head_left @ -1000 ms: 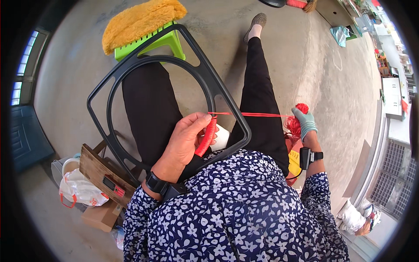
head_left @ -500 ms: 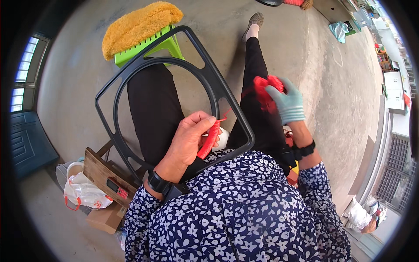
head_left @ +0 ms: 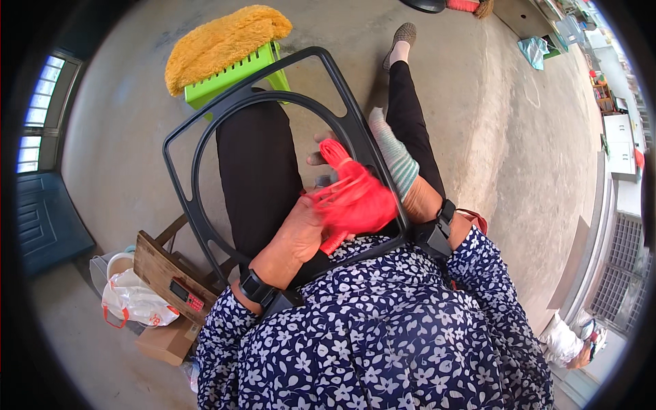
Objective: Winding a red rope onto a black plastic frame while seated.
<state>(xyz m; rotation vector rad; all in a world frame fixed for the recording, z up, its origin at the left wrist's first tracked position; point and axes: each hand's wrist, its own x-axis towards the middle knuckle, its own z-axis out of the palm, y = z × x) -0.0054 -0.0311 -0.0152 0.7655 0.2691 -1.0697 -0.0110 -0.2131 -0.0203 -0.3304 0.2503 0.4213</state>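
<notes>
Black frame across lap – stiff, light by judgement, best gripped at its near rail; soft red cord bundle there, left hand closed beneath it, gloved right hand fingers extended, touching the bundle's far side – slips easily

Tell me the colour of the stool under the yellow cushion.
The stool is bright green, best seen in the head view, beyond the black frame.

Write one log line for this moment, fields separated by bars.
left hand: grips red cord bundle | right hand: gloved, on bundle | black plastic frame: on lap
</notes>
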